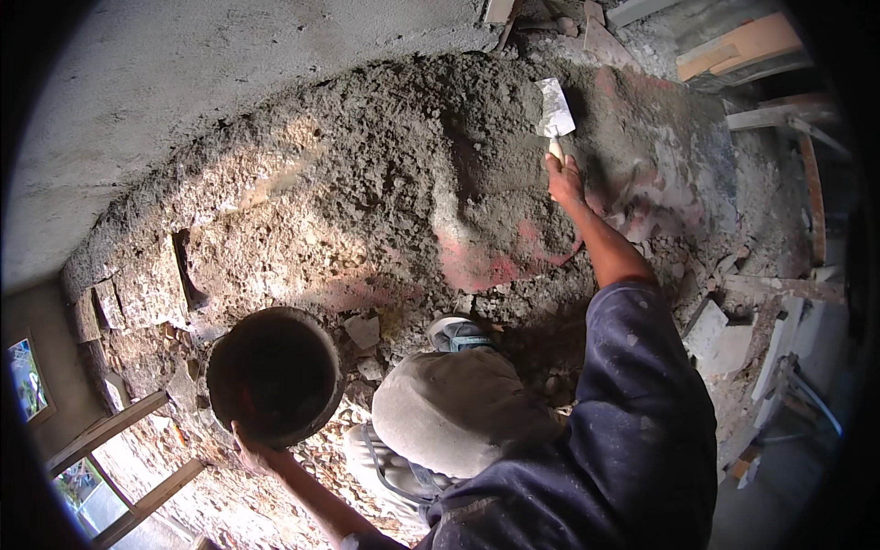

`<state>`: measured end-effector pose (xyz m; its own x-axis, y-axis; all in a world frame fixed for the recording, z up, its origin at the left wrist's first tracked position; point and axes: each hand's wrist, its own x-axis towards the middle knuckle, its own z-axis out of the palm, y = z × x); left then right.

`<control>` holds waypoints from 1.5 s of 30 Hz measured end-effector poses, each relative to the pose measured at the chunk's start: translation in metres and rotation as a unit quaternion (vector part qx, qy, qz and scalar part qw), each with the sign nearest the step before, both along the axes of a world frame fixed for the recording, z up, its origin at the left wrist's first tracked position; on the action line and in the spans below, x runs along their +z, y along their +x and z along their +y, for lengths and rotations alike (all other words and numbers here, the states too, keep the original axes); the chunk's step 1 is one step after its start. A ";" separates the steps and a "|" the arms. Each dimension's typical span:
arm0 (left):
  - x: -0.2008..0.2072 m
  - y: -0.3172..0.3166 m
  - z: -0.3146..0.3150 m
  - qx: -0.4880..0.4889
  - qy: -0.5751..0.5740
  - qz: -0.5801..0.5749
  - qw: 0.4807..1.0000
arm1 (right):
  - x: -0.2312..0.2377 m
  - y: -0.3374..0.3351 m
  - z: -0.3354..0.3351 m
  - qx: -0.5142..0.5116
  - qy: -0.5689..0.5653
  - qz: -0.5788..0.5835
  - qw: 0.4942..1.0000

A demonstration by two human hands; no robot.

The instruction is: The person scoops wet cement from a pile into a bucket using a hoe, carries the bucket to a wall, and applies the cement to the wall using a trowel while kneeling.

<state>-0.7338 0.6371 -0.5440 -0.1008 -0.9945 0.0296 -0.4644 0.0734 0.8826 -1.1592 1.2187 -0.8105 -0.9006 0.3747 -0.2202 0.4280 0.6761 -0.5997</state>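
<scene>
A trowel (555, 110) with a pale metal blade and a light handle is held in my right hand (566, 178), fingers wrapped round the handle. Its blade rests on or just over grey wet mortar (385, 137), which lies rough and lumpy to the left and smoother to the right. My left hand (254, 450) grips the near rim of a dark round bucket (332, 341) at the lower left. The bucket's mouth faces up, and its inside is too dark to make out. A reddish sheet (477, 264) shows partly under the mortar.
A grey plastered wall (229, 73) borders the mortar at the far left. Broken tile pieces (363, 332) and rubble lie around my shoe (456, 332). Wooden boards (738, 50) are stacked at the far right, and timber bars (108, 429) stand at the lower left.
</scene>
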 end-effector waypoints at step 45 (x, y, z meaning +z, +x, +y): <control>0.003 0.011 -0.007 0.048 0.099 0.101 0.989 | 0.011 0.004 0.061 -0.242 -0.293 -0.027 0.924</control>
<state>-0.7225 0.6303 -0.5410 -0.0177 -0.9875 -0.1565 -0.2744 -0.1457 0.9505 -1.1553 1.2798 -0.7991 -0.6404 0.5330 -0.5531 0.6353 -0.0371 -0.7714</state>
